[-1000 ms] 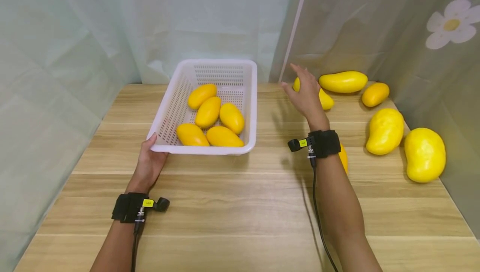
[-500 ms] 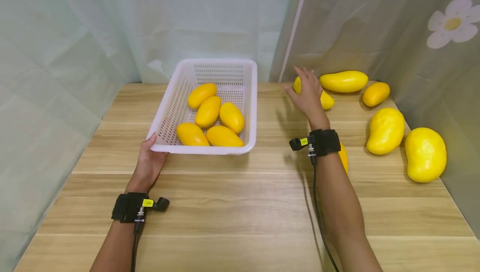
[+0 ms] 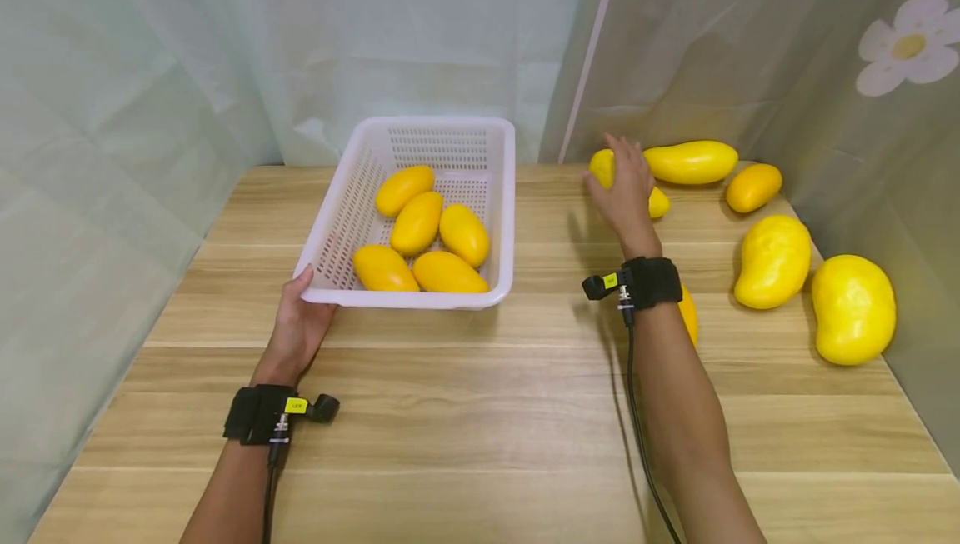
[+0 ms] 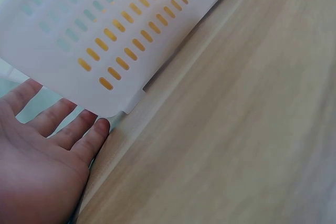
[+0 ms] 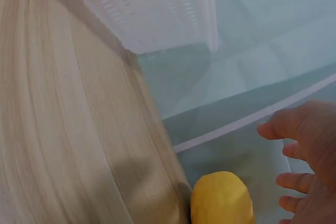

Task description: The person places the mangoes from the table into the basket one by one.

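Observation:
A white plastic basket (image 3: 507, 219) with slotted sides holds several yellow mangoes (image 3: 417, 224). At its near left corner, my left hand (image 3: 296, 329) grips it, thumb over the rim and fingers against the outside wall, as the left wrist view (image 4: 47, 150) also shows in part. My right hand (image 3: 630, 194) hovers over a yellow mango (image 3: 602, 166) at the back of the table, hiding its middle. In the right wrist view, the fingers of that hand (image 5: 310, 166) are spread and relaxed, apart from the mango (image 5: 221, 200) below.
Beside the right hand lie a long mango (image 3: 692, 162) and a small one (image 3: 753, 187). Two large mangoes (image 3: 774, 262) are by the right edge of the wooden table (image 3: 450, 419). Another mango (image 3: 688, 316) is partly hidden behind the right forearm. Curtains (image 3: 420, 36) hang behind.
My right hand has shifted slightly to the right and lower over the back mango, uncovering more of its left end. The left hand and the basket have stayed in place.

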### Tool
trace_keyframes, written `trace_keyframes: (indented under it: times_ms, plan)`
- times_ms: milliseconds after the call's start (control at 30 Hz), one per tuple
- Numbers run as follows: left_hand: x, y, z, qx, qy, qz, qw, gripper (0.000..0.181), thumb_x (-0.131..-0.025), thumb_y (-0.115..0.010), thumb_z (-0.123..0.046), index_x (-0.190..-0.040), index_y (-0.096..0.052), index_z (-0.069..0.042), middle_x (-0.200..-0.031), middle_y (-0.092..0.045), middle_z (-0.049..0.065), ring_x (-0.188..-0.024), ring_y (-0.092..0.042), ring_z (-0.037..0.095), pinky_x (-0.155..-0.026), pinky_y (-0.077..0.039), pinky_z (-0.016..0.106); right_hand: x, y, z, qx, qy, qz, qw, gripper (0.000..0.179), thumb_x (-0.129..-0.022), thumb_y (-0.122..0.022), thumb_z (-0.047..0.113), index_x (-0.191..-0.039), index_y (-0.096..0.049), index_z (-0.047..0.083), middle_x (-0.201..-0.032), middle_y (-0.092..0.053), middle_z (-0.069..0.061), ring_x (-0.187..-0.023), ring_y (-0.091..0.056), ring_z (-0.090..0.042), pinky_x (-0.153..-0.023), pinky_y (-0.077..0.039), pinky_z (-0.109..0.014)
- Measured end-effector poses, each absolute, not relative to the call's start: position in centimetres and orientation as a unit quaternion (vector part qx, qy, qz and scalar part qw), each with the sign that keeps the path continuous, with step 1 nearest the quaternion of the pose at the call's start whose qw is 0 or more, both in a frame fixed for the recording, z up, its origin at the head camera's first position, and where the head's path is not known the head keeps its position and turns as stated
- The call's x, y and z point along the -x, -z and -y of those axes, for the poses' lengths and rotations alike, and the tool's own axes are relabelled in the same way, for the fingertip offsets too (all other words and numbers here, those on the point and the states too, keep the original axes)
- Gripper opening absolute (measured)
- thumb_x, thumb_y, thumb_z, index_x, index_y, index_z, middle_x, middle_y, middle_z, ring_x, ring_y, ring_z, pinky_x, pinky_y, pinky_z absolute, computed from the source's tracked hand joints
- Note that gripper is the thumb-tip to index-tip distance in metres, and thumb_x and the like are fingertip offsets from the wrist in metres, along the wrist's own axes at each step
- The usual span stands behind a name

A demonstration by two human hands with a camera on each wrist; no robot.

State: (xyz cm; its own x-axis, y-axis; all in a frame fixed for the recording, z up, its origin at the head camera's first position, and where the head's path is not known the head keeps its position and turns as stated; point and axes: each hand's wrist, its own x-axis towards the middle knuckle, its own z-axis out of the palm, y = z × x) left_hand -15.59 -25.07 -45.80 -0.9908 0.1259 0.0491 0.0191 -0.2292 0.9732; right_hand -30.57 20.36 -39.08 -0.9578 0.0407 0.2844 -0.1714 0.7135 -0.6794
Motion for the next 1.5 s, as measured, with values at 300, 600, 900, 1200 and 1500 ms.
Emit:
trace_keyframes:
  times_ms: [300, 600, 900, 1200, 1500]
  plan:
    - [15.6, 45.8, 25.1, -0.054, -0.777, -0.626, 0.034, 0.061, -0.104, -0.034, -0.049, -0.162, -0.02, -0.036, -0.169, -0.012, -0.003, -0.15, -0.018, 0.027, -0.122, -0.018, 0.041, 30.7, 39.5, -20.4, -0.019, -0.368, 0.919, 0.143, 0.066, -0.099, -0.062, 0.027, -0.157, -0.036, 0.011, -0.164, -0.026, -0.019, -0.153, -0.01, -0.038, -0.12, -0.005, -0.053]
    - [15.6, 46.1, 25.1, -0.065, -0.783, -0.618, 0.032, 0.063, -0.104, -0.033, -0.049, -0.163, -0.018, -0.032, -0.169, -0.012, 0.001, -0.151, -0.017, 0.025, -0.117, -0.025, 0.031, 31.2, 40.6, -21.2, 0.029, -0.353, 0.925, 0.136, 0.07, -0.097, -0.065, 0.032, -0.157, -0.035, 0.011, -0.164, -0.023, -0.02, -0.153, -0.008, -0.041, -0.119, -0.003, -0.054]
    - [15.3, 45.9, 25.0, -0.056, -0.78, -0.623, 0.039, 0.061, -0.104, -0.034, -0.05, -0.162, -0.019, -0.036, -0.169, -0.012, -0.001, -0.15, -0.019, 0.025, -0.117, -0.024, 0.033, 31.0, 40.7, -21.7, 0.028, -0.354, 0.925, 0.133, 0.069, -0.098, -0.065, 0.031, -0.157, -0.034, 0.011, -0.165, -0.022, -0.021, -0.152, -0.007, -0.042, -0.119, -0.002, -0.056]
    - [15.1, 45.8, 25.1, -0.054, -0.78, -0.622, 0.034, 0.061, -0.104, -0.034, -0.05, -0.162, -0.02, -0.036, -0.169, -0.014, -0.002, -0.149, -0.02, 0.025, -0.118, -0.022, 0.034, 31.3, 41.2, -22.1, 0.034, -0.357, 0.924, 0.134, 0.071, -0.097, -0.066, 0.032, -0.157, -0.035, 0.01, -0.164, -0.024, -0.02, -0.151, -0.01, -0.043, -0.117, -0.004, -0.056]
    - [15.2, 45.8, 25.0, -0.071, -0.791, -0.607, 0.035, 0.062, -0.104, -0.033, -0.048, -0.163, -0.018, -0.031, -0.169, -0.013, 0.002, -0.149, -0.02, 0.025, -0.115, -0.026, 0.031, 31.2, 42.0, -22.7, 0.052, -0.346, 0.927, 0.137, 0.071, -0.096, -0.066, 0.031, -0.157, -0.036, 0.01, -0.162, -0.029, -0.021, -0.148, -0.018, -0.042, -0.116, -0.007, -0.053]
